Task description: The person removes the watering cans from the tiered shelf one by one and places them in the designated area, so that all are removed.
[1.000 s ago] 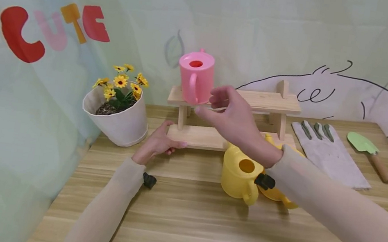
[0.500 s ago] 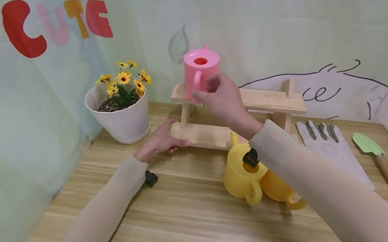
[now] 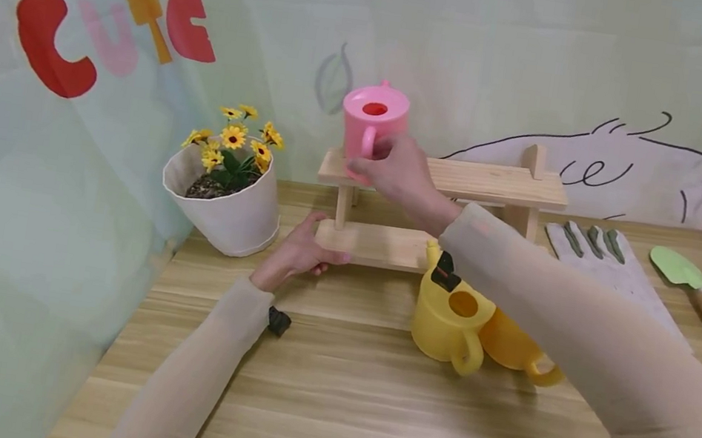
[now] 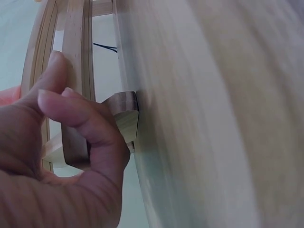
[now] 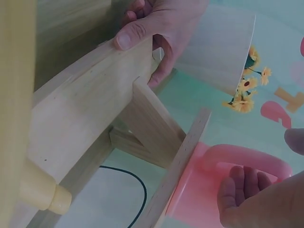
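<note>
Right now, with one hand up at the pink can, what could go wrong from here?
The pink can stands at the left end of the shelf's top board, so a nudge from the right hand might tip it off.

The left hand grips the lower board's end; a tug could shift the shelf under the can.

The right sleeve passes over the yellow can; lowering that arm may knock it.

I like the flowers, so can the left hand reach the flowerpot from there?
Probably yes: the left hand is close beside the flowerpot, and nothing stands between them. But it grips the shelf, so it would have to let go first.
</note>
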A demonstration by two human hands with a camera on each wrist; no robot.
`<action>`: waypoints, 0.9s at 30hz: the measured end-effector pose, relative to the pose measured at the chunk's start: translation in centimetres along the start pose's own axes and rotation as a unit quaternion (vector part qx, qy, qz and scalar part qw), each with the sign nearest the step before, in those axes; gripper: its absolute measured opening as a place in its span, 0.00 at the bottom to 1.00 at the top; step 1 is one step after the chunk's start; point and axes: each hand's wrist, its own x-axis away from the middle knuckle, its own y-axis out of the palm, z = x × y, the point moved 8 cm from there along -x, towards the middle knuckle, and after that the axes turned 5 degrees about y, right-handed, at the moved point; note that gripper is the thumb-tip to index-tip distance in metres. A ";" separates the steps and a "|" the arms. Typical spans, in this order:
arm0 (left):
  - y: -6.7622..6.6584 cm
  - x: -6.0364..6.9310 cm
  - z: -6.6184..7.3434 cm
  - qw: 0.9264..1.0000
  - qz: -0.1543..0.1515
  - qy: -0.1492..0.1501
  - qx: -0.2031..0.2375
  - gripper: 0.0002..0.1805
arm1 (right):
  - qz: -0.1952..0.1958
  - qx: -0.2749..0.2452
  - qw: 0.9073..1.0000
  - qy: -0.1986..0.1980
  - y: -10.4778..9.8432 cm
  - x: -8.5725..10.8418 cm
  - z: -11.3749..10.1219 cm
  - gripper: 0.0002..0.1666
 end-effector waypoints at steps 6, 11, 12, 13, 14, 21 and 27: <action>0.1 0.0 -0.1 1.000 -0.001 -0.001 -0.001 0.59 | 0.001 -0.033 0.999 0.007 0.4 -0.3 0.2 0.22; 0.2 -0.1 -0.1 1.000 -0.001 0.002 0.004 0.58 | 0.010 -0.055 0.998 0.003 0.6 -0.7 0.3 0.18; 0.2 -0.1 0.0 1.000 -0.002 0.003 0.004 0.58 | 0.010 -0.058 0.998 0.004 0.7 -0.7 0.4 0.17; 0.2 -0.1 0.0 1.000 -0.002 0.004 0.005 0.58 | 0.012 -0.061 0.998 0.006 0.7 -0.8 0.5 0.17; 0.2 -0.1 0.0 1.000 -0.003 0.004 0.006 0.58 | 0.013 -0.063 0.998 0.008 0.7 -0.8 0.5 0.16; 0.2 -0.1 -0.1 1.000 -0.002 0.004 0.006 0.58 | -0.008 -0.125 0.992 0.011 1.3 -1.4 0.7 0.17; 0.1 -0.1 -0.2 1.000 -0.001 -0.001 0.001 0.59 | -0.032 -0.165 0.986 0.012 1.8 -1.8 0.7 0.17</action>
